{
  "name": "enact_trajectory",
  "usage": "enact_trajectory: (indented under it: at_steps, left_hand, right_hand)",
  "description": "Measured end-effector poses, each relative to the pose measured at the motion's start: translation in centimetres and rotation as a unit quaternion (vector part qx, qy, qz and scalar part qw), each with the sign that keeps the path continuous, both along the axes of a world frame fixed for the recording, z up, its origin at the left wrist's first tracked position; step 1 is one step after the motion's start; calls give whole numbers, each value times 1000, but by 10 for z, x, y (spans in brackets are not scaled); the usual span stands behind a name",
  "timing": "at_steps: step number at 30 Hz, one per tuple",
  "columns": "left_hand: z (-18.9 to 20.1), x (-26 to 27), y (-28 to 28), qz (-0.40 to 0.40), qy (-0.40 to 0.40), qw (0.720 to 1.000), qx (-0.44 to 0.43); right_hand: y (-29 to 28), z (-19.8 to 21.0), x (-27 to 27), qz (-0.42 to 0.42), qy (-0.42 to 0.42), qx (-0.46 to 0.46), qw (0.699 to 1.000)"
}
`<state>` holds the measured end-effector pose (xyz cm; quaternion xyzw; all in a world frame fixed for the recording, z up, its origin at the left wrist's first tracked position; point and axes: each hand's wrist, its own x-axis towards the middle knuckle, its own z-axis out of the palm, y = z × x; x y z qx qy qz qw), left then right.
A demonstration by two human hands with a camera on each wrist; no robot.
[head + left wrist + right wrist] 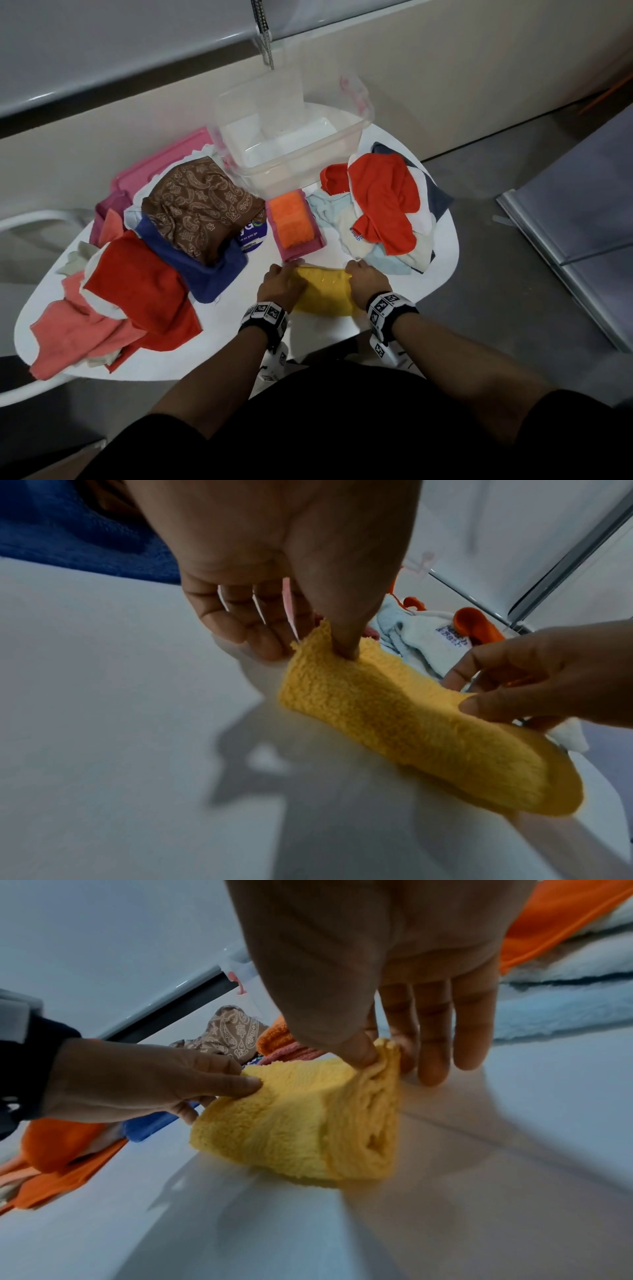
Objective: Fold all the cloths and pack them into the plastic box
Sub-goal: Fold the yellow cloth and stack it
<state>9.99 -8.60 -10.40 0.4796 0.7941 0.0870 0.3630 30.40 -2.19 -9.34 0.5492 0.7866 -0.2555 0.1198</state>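
A folded yellow cloth (323, 291) (404, 723) (301, 1123) lies at the near edge of the white table (239, 308). My left hand (282, 282) (301, 639) pinches its far left corner between thumb and fingers. My right hand (364, 279) (380, 1056) pinches the far right corner, where several layers are stacked. Behind it, a folded orange cloth on a folded pink cloth (294, 222) sit just before the clear plastic box (291, 144), whose inside holds no cloth that I can see.
Unfolded cloths are piled left: red (144, 291), salmon (78, 329), blue (205, 267), brown paisley (202, 205). A right pile has orange-red (383, 198), light blue and white cloths. A pink lid (164, 161) lies at the back left. The table edge runs close under my wrists.
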Motion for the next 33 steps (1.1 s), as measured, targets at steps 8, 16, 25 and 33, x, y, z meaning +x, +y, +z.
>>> enact_trajectory:
  at_steps: [8,16,25,33]
  left_hand:
    - [0,7,0,-2,-45,999,-4]
    - [7,5,-9,119,-177,976,41]
    - [21,-2,0,124,-218,964,91]
    - [28,-28,49,152,-143,976,60]
  right_hand:
    - [2,2,16,107,69,43,991]
    - [-6,11,-7,192,-22,-31,981]
    - [-8,9,-26,-110,212,-269,933]
    - [-13,14,-27,-189,249,-162,936]
